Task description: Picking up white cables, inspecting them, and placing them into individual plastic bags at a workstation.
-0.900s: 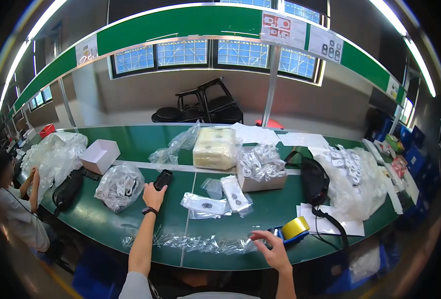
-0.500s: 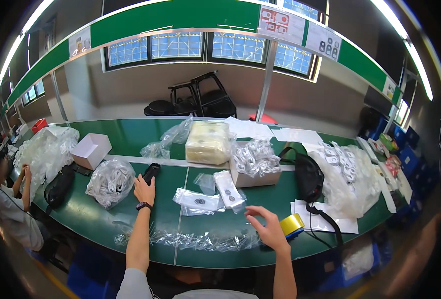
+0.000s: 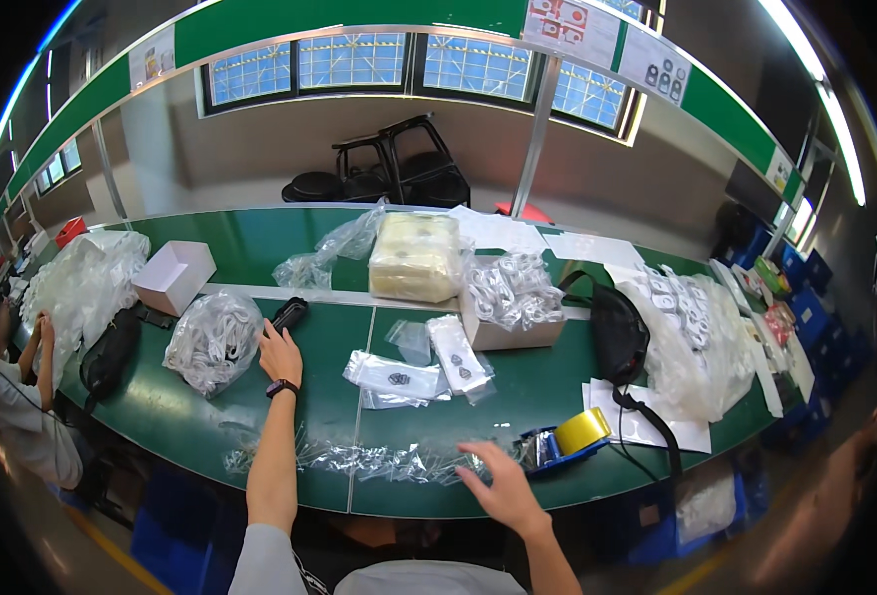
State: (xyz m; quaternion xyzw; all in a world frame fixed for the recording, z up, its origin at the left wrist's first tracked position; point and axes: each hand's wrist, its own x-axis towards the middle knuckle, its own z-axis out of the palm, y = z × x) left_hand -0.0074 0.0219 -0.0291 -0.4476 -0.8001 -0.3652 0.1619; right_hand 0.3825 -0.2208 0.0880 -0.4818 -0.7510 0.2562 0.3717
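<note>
A small black object (image 3: 291,314) lies on the green table (image 3: 532,392) at the outstretched left hand (image 3: 282,359). The right hand (image 3: 506,488) angles inward by clear strips (image 3: 394,462), near a tape dispenser (image 3: 569,458). Bagged white cords (image 3: 213,342) sit left of the left hand. Right fingers curve, thumb apart; left grip cannot be told.

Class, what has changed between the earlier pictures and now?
The right hand first reached forward, then drew back and left, uncovering the tape dispenser. The left hand stays at the black object. The plastic-bagged bundle and flat packets stay put.
</note>
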